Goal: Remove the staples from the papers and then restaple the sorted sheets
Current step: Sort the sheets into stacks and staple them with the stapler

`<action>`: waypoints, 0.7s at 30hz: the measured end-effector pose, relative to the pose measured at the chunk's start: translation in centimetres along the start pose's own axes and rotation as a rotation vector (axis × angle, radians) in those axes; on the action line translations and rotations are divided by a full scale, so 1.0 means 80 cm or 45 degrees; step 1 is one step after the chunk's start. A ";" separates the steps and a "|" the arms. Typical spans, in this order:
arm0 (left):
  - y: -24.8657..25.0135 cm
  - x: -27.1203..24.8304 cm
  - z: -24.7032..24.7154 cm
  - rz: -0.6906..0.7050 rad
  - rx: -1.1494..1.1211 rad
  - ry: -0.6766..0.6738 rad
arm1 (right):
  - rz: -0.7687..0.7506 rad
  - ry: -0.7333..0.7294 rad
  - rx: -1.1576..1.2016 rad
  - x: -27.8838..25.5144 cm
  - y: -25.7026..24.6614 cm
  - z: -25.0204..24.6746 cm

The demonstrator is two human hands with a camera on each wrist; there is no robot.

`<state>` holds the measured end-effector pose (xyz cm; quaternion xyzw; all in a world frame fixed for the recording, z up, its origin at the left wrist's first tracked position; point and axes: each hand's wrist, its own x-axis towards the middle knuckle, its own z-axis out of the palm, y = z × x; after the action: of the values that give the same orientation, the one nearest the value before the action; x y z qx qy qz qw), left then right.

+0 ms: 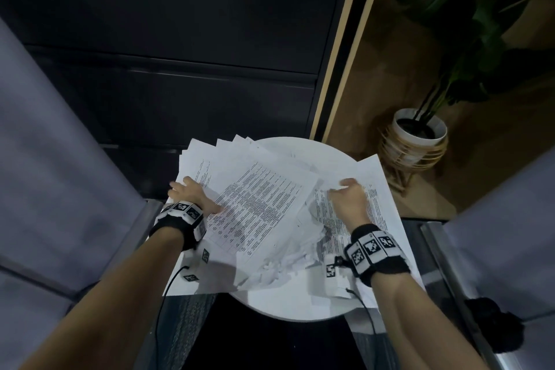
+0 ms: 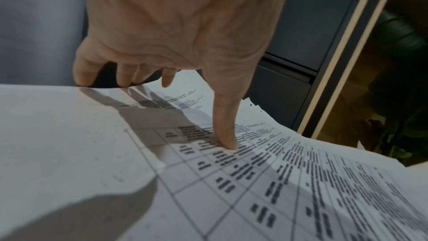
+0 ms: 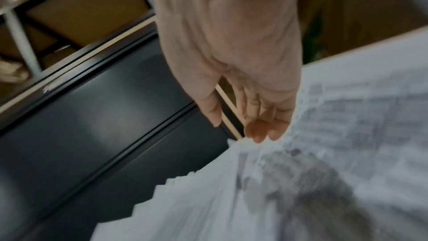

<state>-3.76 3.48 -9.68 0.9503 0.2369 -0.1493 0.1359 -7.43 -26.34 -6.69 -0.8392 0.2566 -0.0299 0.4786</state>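
**Both hands on a fanned mess of printed sheets, round white table**

So here's the setup. There's a small round white table [image 1: 303, 306] pretty much buried under papers. The main fanned stack of sheets [image 1: 258, 198] lies across the left and middle of it, the far corners splayed out like a hand of cards, and some pages hang past the table's left edge. The top page has dense text and a grid table printed on it.

The left hand [image 1: 192, 193] is flat on the left side of that stack, fingers spread and mostly straight. In the left wrist view the thumb [image 2: 225, 135] presses tip-down onto the printed grid, and the other fingers reach over the far edge of the paper. It isn't gripping anything, just pressing.

The right hand [image 1: 348, 196] is over a separate right-hand sheet [image 1: 381, 189] that lies beside the stack and overlaps the table's right edge. From the head view it looks like the fingertips touch or pinch the paper's upper edge, but the right wrist view is blurry: the fingers [image 3: 259, 129] look fairly straight and close together, tips right at the paper. Honestly can't tell if it has actually got hold of it.

Crumpled white paper bits [image 1: 285, 261] lie near the middle front. A potted plant [image 1: 417, 135] stands on the floor past the table, and there are grey seats on both sides.
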 end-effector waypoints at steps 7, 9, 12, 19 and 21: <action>-0.013 0.009 0.001 0.282 -0.376 -0.140 | 0.161 -0.486 0.170 -0.009 -0.031 0.073; -0.017 0.016 -0.001 0.262 -0.487 -0.162 | 0.106 -0.527 0.181 -0.010 -0.036 0.085; -0.027 0.021 -0.012 0.106 -0.335 0.021 | 0.112 -0.527 0.180 -0.007 -0.031 0.097; -0.076 0.041 0.001 0.000 -0.413 -0.200 | 0.092 -0.394 -0.299 -0.021 -0.031 0.130; -0.080 0.036 0.000 0.052 -0.312 -0.253 | 0.060 -0.258 -0.579 -0.026 -0.033 0.130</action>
<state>-4.50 10.10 -11.91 0.9118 0.2192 -0.2099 0.2766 -5.06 -16.11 -9.77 -0.9178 0.2267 0.1241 0.3015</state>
